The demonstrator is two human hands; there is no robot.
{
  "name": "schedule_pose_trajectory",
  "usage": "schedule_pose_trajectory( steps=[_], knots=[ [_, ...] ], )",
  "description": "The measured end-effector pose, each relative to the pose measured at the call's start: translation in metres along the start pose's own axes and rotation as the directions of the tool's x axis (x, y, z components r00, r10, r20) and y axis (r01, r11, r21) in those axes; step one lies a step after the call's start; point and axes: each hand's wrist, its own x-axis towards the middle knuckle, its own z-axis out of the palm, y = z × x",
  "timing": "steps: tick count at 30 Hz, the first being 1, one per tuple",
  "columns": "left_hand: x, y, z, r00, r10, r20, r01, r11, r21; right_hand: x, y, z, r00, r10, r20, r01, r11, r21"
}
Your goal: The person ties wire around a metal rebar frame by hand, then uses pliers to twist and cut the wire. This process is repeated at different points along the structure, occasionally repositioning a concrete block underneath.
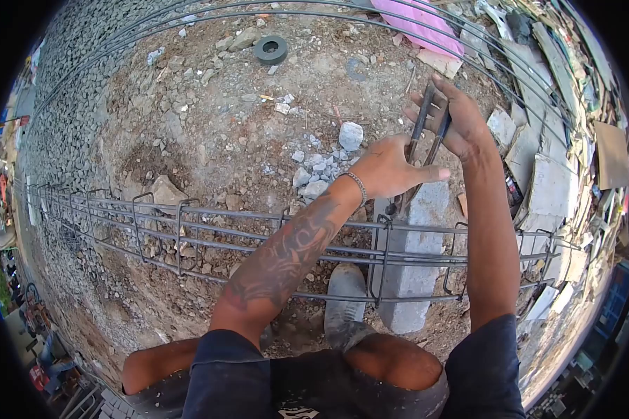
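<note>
My right hand (pixel 461 124) is around the upper handles of long dark metal pincers (pixel 421 120), its fingers between and behind the two spread handles. Lower on the same tool is my left hand (pixel 388 169), with a chain bracelet at the wrist. Its thumb stretches across the pincers, while its other fingers are curled or hidden. The tool's lower end reaches down to a long rebar cage (pixel 307 255) of parallel bars and square stirrups. Under the cage lies a grey concrete block (pixel 407 279), partly covered by the bars.
White broken stones (pixel 321 171) lie left of my hands. A dark ring-shaped roll (pixel 270 50) rests on the dirt farther off. Long loose bars (pixel 279 12) curve across the back. Boards and rubble (pixel 552 181) pile up at right, gravel (pixel 70 105) at left. My boot (pixel 345 293) is beside the block.
</note>
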Motion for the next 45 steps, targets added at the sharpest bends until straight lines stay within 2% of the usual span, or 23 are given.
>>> schedule_pose_trajectory(
  steps=[1,3,4,6,10,15,19,21,23,25,27,28,30,31,33,35,40,42,43,45],
  knots=[
    [0.009,-0.001,0.006,1.0,-0.002,-0.001,0.002,1.0,-0.007,-0.008,-0.003,-0.001,0.999,-0.028,0.022,0.028,0.999,0.022],
    [0.023,-0.001,0.015,0.973,0.192,-0.129,-0.193,0.981,0.008,-0.013,-0.006,-0.003,1.0,-0.021,-0.011,0.021,0.999,0.042],
    [0.026,-0.004,0.019,0.972,0.193,-0.131,-0.194,0.981,0.007,-0.014,-0.008,-0.008,1.0,-0.015,0.017,0.014,0.999,0.046],
    [0.022,-0.001,0.026,0.964,0.116,-0.241,-0.099,0.992,0.085,-0.021,-0.009,-0.01,0.999,-0.003,0.037,0.001,0.998,0.057],
    [0.015,0.005,0.026,0.963,0.074,-0.258,-0.063,0.997,0.053,-0.028,-0.017,-0.001,1.0,-0.026,0.0,0.026,0.999,-0.022],
    [0.012,0.016,0.028,0.96,-0.083,-0.269,0.138,0.971,0.194,-0.039,-0.024,0.002,0.999,-0.042,0.033,0.044,0.997,-0.057],
    [0.017,0.007,0.035,0.962,-0.035,-0.269,0.076,0.987,0.143,-0.042,-0.023,-0.004,0.996,-0.083,0.043,0.086,0.993,-0.077],
    [0.018,0.008,0.036,0.958,-0.069,-0.279,0.117,0.98,0.158,-0.039,-0.021,-0.005,0.995,-0.086,0.049,0.089,0.993,-0.075],
    [0.018,0.009,0.035,0.955,-0.075,-0.286,0.125,0.979,0.163,-0.033,-0.018,-0.002,0.995,-0.073,-0.071,0.062,0.988,-0.138],
    [0.017,0.011,0.031,0.952,-0.078,-0.296,0.133,0.976,0.17,-0.027,-0.016,-0.006,0.998,-0.053,-0.039,0.048,0.991,-0.121],
    [0.014,0.02,0.023,0.951,-0.227,-0.211,0.262,0.952,0.159,-0.026,-0.015,-0.005,0.999,-0.032,-0.003,0.031,0.994,-0.109],
    [0.015,0.016,0.024,0.951,-0.223,-0.213,0.259,0.952,0.16,-0.027,-0.015,-0.004,1.0,-0.028,0.007,0.028,0.996,-0.087],
    [0.017,0.003,0.027,0.978,-0.096,-0.187,0.11,0.992,0.065,-0.032,-0.016,-0.001,0.999,-0.028,0.019,0.029,0.997,-0.066],
    [0.019,-0.004,0.029,0.978,-0.096,-0.186,0.11,0.992,0.065,-0.036,-0.016,0.0,0.999,-0.024,0.023,0.025,0.997,-0.075],
    [0.016,-0.005,0.03,0.971,0.008,-0.241,0.009,0.997,0.07,-0.046,-0.019,0.007,0.999,-0.018,0.027,0.021,0.996,-0.083],
    [0.015,0.0,0.03,0.969,-0.01,-0.247,0.032,0.996,0.085,-0.054,-0.023,0.016,0.994,-0.089,-0.061,0.083,0.991,-0.103],
    [0.019,0.011,0.029,0.979,-0.049,-0.197,0.055,0.998,0.027,-0.039,-0.015,0.01,0.981,-0.087,-0.175,0.072,0.993,-0.093],
    [0.017,0.018,0.029,0.982,-0.099,-0.162,0.124,0.981,0.146,-0.04,-0.014,0.013,0.976,-0.089,-0.201,0.075,0.994,-0.081],
    [0.017,0.019,0.03,0.982,-0.098,-0.16,0.122,0.981,0.148,-0.04,-0.014,0.014,0.966,-0.085,-0.243,0.079,0.996,-0.034],
    [0.015,0.022,0.03,0.98,-0.024,-0.198,0.069,0.972,0.223,-0.041,-0.015,0.015,0.953,-0.084,-0.291,0.093,0.996,0.017]
  ],
)
